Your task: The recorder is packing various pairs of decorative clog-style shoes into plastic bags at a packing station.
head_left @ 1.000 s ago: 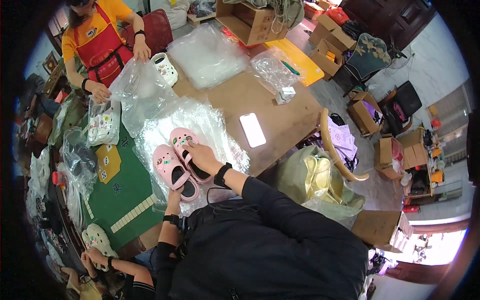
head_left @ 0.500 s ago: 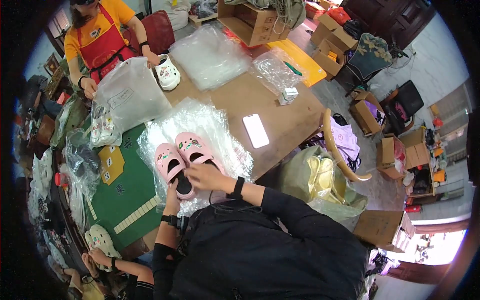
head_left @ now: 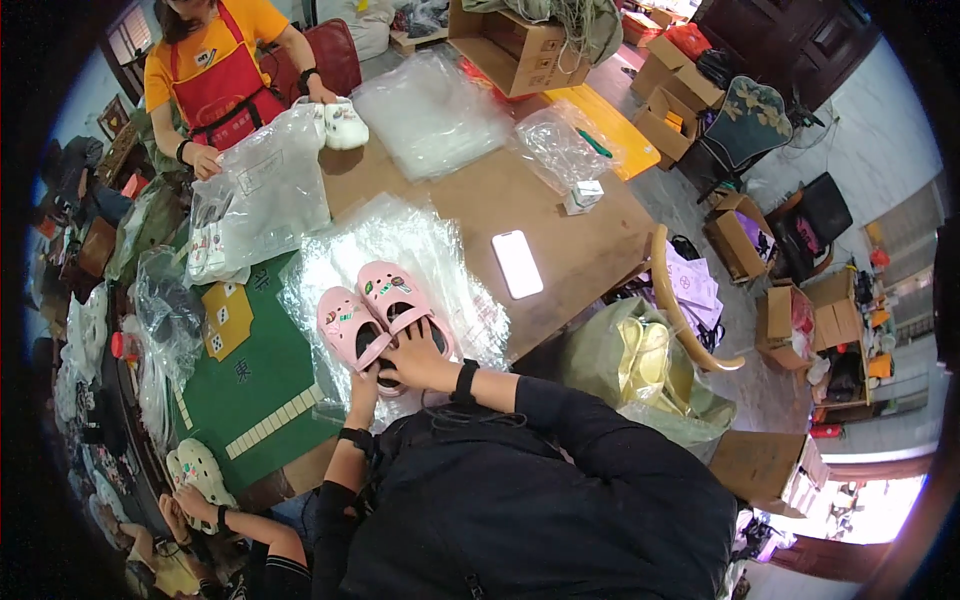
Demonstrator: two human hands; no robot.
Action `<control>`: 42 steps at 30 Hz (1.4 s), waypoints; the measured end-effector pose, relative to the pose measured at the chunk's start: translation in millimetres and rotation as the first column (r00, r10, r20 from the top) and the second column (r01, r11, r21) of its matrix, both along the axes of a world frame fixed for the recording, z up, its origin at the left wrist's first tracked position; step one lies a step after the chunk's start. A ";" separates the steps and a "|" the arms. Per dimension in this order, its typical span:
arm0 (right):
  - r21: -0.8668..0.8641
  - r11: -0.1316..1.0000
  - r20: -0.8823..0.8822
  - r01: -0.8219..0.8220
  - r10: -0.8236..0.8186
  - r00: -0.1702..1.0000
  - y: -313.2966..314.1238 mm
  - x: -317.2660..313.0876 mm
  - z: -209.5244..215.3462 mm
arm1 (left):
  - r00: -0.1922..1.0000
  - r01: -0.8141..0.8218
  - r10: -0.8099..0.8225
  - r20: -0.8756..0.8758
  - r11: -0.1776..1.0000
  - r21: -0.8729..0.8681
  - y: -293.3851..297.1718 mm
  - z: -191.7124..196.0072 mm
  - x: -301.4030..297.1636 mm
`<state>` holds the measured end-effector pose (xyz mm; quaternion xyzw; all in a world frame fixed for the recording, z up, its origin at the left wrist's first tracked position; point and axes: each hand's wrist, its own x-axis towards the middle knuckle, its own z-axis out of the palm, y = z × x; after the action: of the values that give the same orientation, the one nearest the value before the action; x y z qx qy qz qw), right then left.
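Two pink clogs with small charms lie side by side on a crinkled clear plastic bag (head_left: 420, 245) on the table. My left hand (head_left: 364, 382) grips the heel of the left clog (head_left: 345, 330). My right hand (head_left: 415, 358) rests across the heel of the right clog (head_left: 392, 295), fingers reaching toward the left clog's heel. Both forearms, in black sleeves with a dark wrist band each, rise from the lower edge.
A white phone (head_left: 517, 263) lies right of the plastic. A green mat (head_left: 250, 390) covers the table's left. A person in an orange shirt and red apron (head_left: 215, 70) handles white clogs (head_left: 340, 125) and a plastic bag opposite. Another person's hands hold white clogs (head_left: 195, 470) lower left. Boxes stand right.
My right hand has slid from the toes of the pink clogs down to their heels, meeting my left hand. The person opposite has spread a large plastic bag.
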<state>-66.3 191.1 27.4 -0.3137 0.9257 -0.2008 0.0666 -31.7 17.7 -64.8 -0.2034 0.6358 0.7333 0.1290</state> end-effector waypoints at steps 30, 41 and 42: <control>-0.621 0.772 0.199 0.134 -0.010 0.980 5.0 -29.6 -15.8 | 0.639 0.182 -0.759 0.127 -0.012 -0.983 -8.4 -27.0 22.1; -0.656 0.721 0.186 0.221 -0.130 0.974 -1.9 -24.2 -38.2 | 0.457 0.233 -0.870 -0.185 0.317 -0.919 11.3 1.3 7.6; -0.657 0.720 0.187 0.222 -0.130 0.974 -3.6 -25.2 -38.6 | 0.457 0.234 -0.871 -0.183 0.316 -0.920 15.1 13.5 11.9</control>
<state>-91.5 187.6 -11.3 -0.2136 0.8093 -0.5470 -0.0118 -19.8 32.9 -51.3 0.2979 0.9127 0.2745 0.0540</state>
